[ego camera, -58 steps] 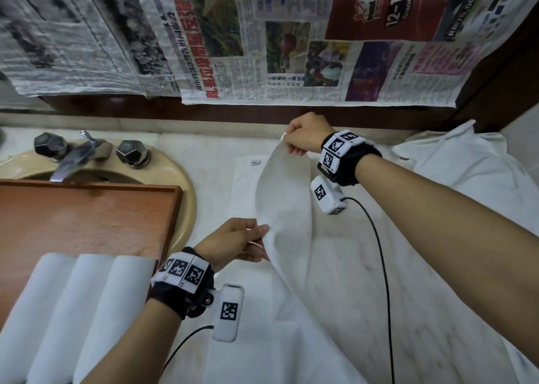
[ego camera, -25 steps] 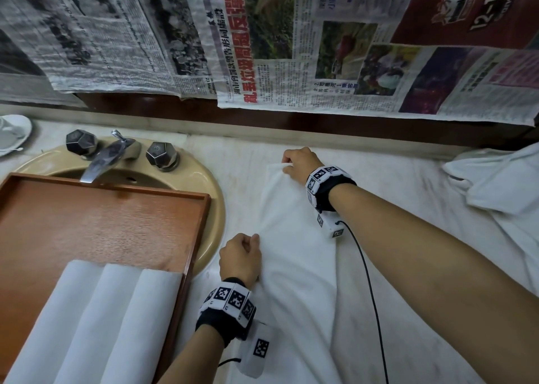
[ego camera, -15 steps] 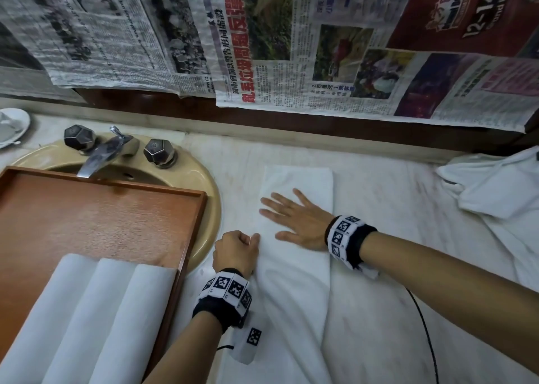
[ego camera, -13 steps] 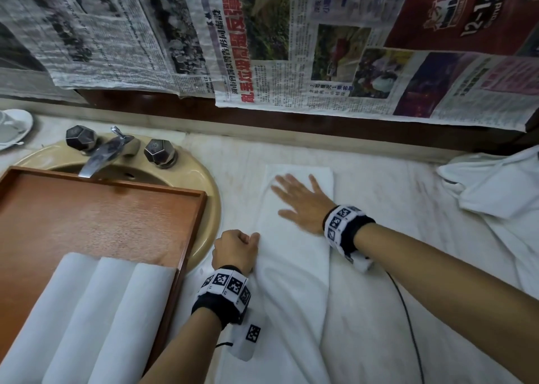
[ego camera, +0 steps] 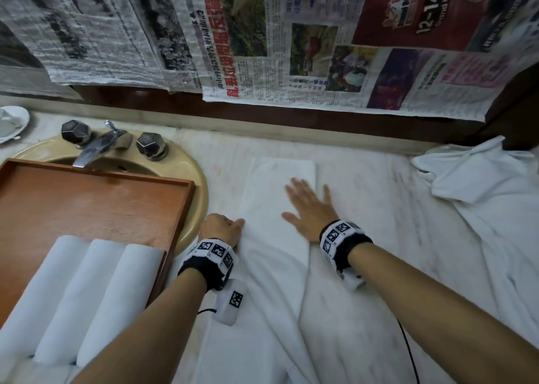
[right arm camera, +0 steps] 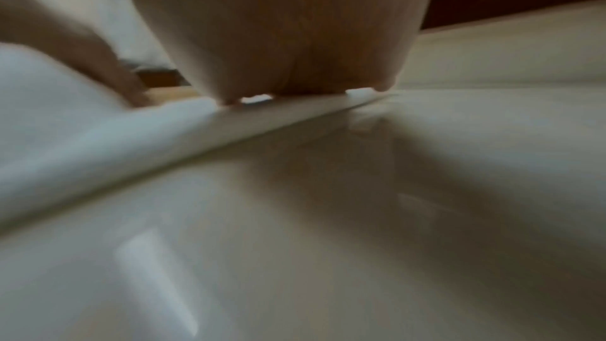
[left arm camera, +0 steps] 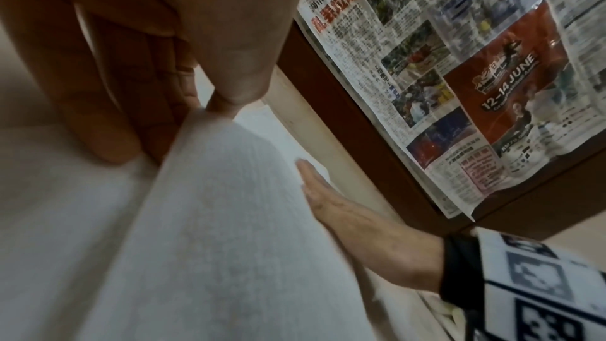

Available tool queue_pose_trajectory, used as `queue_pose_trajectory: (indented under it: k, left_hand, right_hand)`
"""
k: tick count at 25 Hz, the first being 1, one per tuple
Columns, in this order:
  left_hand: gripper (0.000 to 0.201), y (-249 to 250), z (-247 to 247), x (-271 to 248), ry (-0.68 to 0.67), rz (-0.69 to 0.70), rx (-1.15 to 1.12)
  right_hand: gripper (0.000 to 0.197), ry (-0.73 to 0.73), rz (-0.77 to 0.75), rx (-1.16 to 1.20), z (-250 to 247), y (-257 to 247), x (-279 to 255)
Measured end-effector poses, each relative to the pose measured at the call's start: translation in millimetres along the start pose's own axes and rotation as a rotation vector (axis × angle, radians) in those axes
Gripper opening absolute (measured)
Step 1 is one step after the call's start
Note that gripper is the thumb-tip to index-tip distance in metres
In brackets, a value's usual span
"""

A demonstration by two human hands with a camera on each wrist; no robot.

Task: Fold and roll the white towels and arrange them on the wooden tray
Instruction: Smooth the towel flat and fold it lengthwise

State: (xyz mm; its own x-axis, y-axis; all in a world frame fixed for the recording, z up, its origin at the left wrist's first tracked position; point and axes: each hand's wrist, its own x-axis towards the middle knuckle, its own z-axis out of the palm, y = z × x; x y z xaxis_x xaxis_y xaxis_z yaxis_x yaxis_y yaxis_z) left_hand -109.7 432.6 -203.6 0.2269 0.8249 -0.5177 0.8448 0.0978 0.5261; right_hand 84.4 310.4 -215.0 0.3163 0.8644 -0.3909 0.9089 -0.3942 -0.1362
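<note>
Folded towel (ego camera: 280,208) is laid as a long narrow strip on the marble counter (ego camera: 379,197), running near to far, just right of the sink (ego camera: 192,173). Far end is squared off; near end is rumpled and runs out of frame.

Right hand (ego camera: 306,211) is laid flat on the strip's right side, fingers straight and spread, nothing grasped. Slight blur on the fingers in the head view. Left hand (ego camera: 221,227) is closed at the strip's left edge; in the left wrist view the edge is seen pinched under the thumb, fingers curled beside it.

Wooden tray (ego camera: 96,208) is set over the sink, left of the strip. Three rolled towels (ego camera: 87,296) are lined side by side at its near end; far part is bare wood. Loose towel pile (ego camera: 478,185) is heaped far right on the counter, well apart.

Judged step: fold being flattened, roll not yet started.

Risks:
- Near end wrinkles could be rolled in if left unsmoothed; a lumpy, uneven roll would result.
- Layers could be skewed by flat-palm pressure if the left pinch is released early; a tapered roll would follow.
- Strip lies just beside the basin rim; the left edge could be dragged over it by a sideways pull.
</note>
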Motion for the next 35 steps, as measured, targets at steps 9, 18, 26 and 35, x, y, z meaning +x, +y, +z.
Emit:
queue_pose_trajectory:
  k: [9, 18, 26, 35]
  left_hand:
    - [0.046, -17, -20, -54, -0.067, 0.173, -0.077]
    - [0.028, -71, 27, -183, -0.459, 0.724, 0.596]
    - [0.016, -93, -13, -184, -0.581, 0.52, 0.139]
    - [0.049, -133, -5, -205, -0.519, 0.153, -0.182]
  right_hand:
    - [0.04, 0.398, 0.06, 0.406, 62, -62, -139]
    - [0.075, 0.067, 0.148, 0.472, 66, -72, -170]
    - [0.083, 0.084, 0.262, 0.462, 66, -89, -180]
    - [0.01, 0.169, 0.31, 0.365, 76, -103, -188]
